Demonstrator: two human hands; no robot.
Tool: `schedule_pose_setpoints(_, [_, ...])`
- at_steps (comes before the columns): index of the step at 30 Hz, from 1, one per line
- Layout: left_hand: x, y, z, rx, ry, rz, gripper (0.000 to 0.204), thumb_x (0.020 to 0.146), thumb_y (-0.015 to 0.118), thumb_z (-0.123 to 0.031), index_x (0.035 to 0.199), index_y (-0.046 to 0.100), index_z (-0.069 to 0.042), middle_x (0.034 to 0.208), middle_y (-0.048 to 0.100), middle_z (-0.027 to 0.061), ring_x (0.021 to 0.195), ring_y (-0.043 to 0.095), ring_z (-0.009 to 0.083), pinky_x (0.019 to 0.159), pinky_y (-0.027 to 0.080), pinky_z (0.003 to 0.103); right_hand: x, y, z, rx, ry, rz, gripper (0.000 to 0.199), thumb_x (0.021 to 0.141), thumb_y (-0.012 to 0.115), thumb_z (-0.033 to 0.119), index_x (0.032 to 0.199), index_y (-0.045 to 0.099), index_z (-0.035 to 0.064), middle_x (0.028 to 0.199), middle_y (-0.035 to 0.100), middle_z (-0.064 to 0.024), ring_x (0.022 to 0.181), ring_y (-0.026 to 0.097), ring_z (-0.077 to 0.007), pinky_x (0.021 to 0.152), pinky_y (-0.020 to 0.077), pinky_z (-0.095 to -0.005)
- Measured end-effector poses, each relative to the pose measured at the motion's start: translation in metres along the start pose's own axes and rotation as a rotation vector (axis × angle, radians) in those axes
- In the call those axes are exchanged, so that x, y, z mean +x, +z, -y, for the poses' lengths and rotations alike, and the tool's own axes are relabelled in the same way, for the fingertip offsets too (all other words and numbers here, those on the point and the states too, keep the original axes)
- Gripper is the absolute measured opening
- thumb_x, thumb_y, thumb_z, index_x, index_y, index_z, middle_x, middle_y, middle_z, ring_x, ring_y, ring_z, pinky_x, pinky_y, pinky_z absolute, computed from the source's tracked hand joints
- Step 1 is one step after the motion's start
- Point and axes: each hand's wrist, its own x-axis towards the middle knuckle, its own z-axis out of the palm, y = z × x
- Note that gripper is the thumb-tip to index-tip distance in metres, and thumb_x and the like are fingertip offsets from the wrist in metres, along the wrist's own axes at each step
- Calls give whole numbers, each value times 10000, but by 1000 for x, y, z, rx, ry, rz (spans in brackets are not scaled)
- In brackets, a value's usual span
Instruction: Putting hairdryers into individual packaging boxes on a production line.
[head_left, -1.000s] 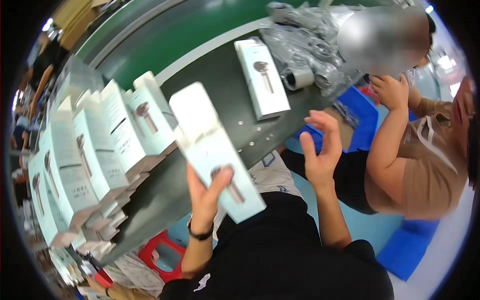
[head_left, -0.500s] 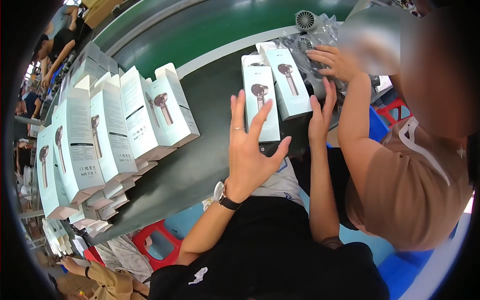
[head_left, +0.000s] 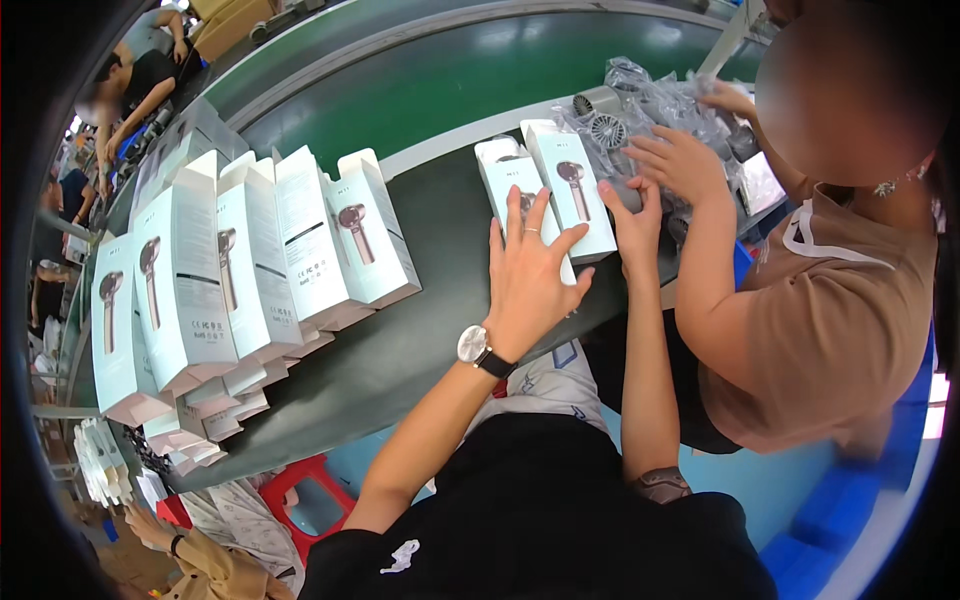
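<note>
My left hand, a watch on its wrist, lies over the lower part of a pale open-topped carton with a handheld fan pictured on it. Its fingers are spread; whether they press on the carton I cannot tell. A second such carton stands against it on the right. Beside that carton's right edge is my right hand, thumb and fingers apart, close to grey handheld fans in clear plastic bags. Nothing shows held in it.
Several rows of the same cartons are stacked at the left of the dark table. Behind runs a green conveyor belt. At the right a co-worker's hand reaches over the bagged fans. A red stool stands below.
My left hand has moved down onto the nearer carton. My right hand has shifted closer to the bagged fans, its fingers more bent. The co-worker's other hand now shows at the bags.
</note>
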Motion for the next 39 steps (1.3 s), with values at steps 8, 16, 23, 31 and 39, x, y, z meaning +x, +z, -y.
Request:
schedule_pose_setpoints(8, [5, 15, 6, 5, -21, -72, 336, 628, 789, -231, 948, 713, -161, 1313, 473, 162, 1333, 305, 398, 1037, 237, 634, -67, -40, 14, -218, -117, 97, 400, 874, 657, 243, 1160, 576, -23, 1123, 619, -153, 1054, 566, -250, 883, 431, -368])
schedule_pose_setpoints(16, [-1, -5, -6, -23, 112, -300, 348, 607, 829, -191, 919, 690, -127, 1263, 508, 162, 1217, 451, 385, 998, 337, 568, -87, -52, 7, -524, -203, -13, 307, 838, 697, 195, 1030, 635, -37, 1007, 670, -160, 938, 623, -292, 872, 434, -395])
schedule_pose_setpoints(23, [-100, -11, -43, -530, -13, -79, 373, 639, 816, -79, 981, 670, -51, 1113, 607, 138, 916, 618, 271, 780, 515, 333, -218, -88, 49, -20, 159, -97, 574, 791, 697, 32, 1256, 361, 17, 1155, 465, -126, 1021, 500, -210, 911, 394, -333])
schedule_pose_setpoints(31, [-119, -8, -24, -901, -283, 64, 189, 774, 695, 67, 962, 680, 52, 946, 658, 134, 775, 646, 152, 722, 548, 265, -215, -68, 81, 37, 135, -12, 917, 640, 815, 9, 1379, 276, 65, 1067, 431, -64, 995, 508, -168, 880, 417, -284])
schedule_pose_setpoints(39, [-86, -75, -6, -764, -217, -636, 153, 723, 691, 142, 833, 659, 40, 839, 663, 110, 746, 639, 156, 666, 526, 267, -184, -30, 125, 265, -235, 501, 855, 580, 845, 16, 1318, 417, -29, 1352, 365, -134, 1189, 475, -231, 999, 422, -361])
